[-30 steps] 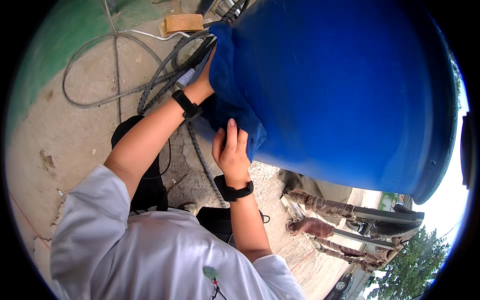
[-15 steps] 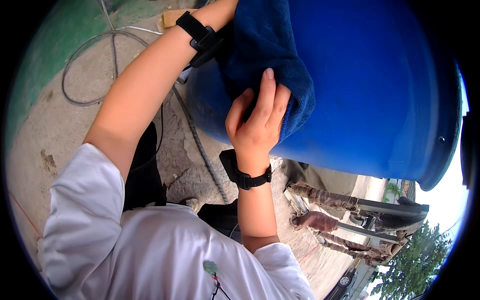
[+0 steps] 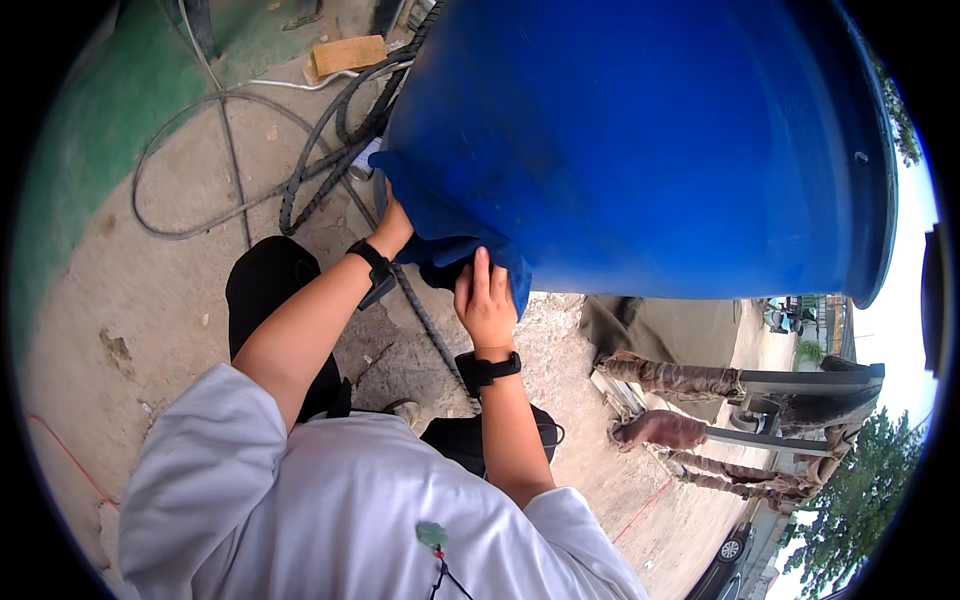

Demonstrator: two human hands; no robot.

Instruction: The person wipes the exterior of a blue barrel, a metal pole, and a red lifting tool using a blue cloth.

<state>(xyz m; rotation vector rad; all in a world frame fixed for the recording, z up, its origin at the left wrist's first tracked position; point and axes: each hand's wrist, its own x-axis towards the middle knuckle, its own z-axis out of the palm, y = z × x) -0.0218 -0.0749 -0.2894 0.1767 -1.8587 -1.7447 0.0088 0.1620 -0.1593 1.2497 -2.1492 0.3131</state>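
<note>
Nearest, a white shirt (image 3: 340,500) was seen, with a green pendant (image 3: 432,534) hung on it. Beyond it, a black strap was worn on each wrist.

The right hand (image 3: 488,312) was set at the right end of the cloth (image 3: 440,215), its foremost fingers extended and laid against the fabric; whether the cloth was gripped by it could not be told. The left hand (image 3: 394,225) was placed farther left, its fingers hidden behind the cloth – so its grip could not be told either.

The cloth was spread, creased, along the near left side of the blue drum (image 3: 650,140). Half a second earlier it had been pushed higher up the drum, with the left arm stretched far forward; by now both hands had been drawn back nearer. Contact had thus been shifted to the drum's near edge – and the surface above was uncovered, with faint dark smudges left visible.

Farther right, a frame (image 3: 665,373) with wrapped bars was seen beside the drum. Far left, a hose (image 3: 289,190) was looped on the ground, with a brick (image 3: 348,55) beyond it.
</note>
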